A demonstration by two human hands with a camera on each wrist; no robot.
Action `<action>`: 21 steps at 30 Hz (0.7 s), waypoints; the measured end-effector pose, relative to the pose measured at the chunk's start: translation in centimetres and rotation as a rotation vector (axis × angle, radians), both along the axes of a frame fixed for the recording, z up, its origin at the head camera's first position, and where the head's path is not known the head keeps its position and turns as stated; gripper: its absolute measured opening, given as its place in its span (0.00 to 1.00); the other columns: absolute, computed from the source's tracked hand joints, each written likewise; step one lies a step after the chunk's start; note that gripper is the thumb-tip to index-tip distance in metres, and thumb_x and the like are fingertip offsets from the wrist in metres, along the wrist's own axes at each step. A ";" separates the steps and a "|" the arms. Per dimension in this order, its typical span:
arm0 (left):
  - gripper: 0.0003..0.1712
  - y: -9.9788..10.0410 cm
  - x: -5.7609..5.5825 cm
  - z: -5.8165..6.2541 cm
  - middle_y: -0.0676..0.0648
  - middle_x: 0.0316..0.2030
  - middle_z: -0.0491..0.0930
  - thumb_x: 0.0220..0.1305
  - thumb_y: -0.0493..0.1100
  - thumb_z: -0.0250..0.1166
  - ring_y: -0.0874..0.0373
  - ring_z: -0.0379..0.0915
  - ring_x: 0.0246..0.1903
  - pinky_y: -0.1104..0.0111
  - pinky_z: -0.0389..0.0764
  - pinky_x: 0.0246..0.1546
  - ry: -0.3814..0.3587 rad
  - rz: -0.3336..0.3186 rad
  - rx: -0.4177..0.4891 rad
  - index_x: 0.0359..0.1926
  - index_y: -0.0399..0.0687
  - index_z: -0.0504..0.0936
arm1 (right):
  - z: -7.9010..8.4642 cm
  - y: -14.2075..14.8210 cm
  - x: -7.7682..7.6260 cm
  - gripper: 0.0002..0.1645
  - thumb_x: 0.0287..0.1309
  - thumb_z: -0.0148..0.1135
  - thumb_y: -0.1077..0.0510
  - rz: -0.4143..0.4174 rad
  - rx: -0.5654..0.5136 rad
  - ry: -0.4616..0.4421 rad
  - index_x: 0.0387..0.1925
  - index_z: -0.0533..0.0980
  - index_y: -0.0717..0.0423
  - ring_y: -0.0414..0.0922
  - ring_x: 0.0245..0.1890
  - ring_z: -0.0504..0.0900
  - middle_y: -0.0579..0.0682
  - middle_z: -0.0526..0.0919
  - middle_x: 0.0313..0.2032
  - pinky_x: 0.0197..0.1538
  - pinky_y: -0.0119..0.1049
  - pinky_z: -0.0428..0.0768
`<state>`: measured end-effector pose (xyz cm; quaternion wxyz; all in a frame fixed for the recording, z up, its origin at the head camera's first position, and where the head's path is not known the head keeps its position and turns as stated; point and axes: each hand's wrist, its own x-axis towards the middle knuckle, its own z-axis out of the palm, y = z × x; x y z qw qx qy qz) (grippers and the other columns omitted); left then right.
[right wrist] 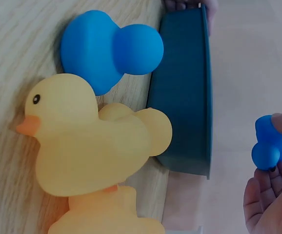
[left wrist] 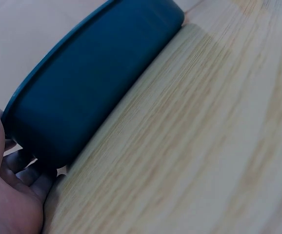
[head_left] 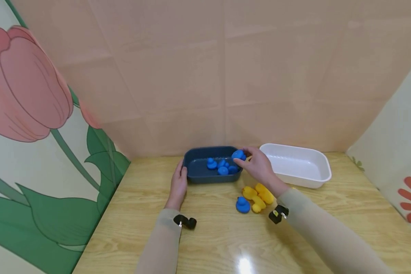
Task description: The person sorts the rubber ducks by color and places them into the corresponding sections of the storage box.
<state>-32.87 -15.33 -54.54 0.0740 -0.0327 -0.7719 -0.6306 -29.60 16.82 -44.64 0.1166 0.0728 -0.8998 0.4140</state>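
Note:
My left hand (head_left: 178,185) grips the left end of a dark blue tray (head_left: 203,178), thumb at the rim. In the left wrist view its fingers curl under the end of the tray (left wrist: 87,83). Several blue rubber ducks (head_left: 211,164) lie inside, mostly toward the right. My right hand (head_left: 259,166) pinches another blue rubber duck (head_left: 238,154) between thumb and fingers, above the tray's right end. The right wrist view shows this held duck (right wrist: 266,155) raised past the tray's rim.
Below my right wrist, several yellow rubber ducks (head_left: 257,198) lie bunched on the wooden table (head_left: 219,236), with one loose blue duck (head_left: 242,205) at their left. A white tray (head_left: 296,163) stands right of the dark one. A beige backdrop (head_left: 222,76) rises behind both.

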 end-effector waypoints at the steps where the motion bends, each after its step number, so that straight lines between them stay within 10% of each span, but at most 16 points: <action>1: 0.31 0.0 0.0 0.0 0.49 0.86 0.59 0.92 0.50 0.47 0.48 0.48 0.85 0.48 0.52 0.84 -0.002 0.000 -0.001 0.88 0.55 0.60 | -0.1 -0.1 -0.2 0.30 0.72 0.76 0.47 -0.003 0.000 -0.008 0.65 0.82 0.60 0.60 0.59 0.80 0.59 0.83 0.58 0.62 0.56 0.84; 21: 0.31 0.2 0.1 0.1 0.48 0.86 0.58 0.92 0.49 0.47 0.47 0.47 0.86 0.47 0.51 0.84 -0.014 0.009 0.017 0.88 0.55 0.60 | -1.6 -1.6 -2.7 0.34 0.74 0.74 0.48 0.014 0.007 -0.058 0.72 0.78 0.61 0.62 0.63 0.80 0.62 0.82 0.65 0.67 0.58 0.82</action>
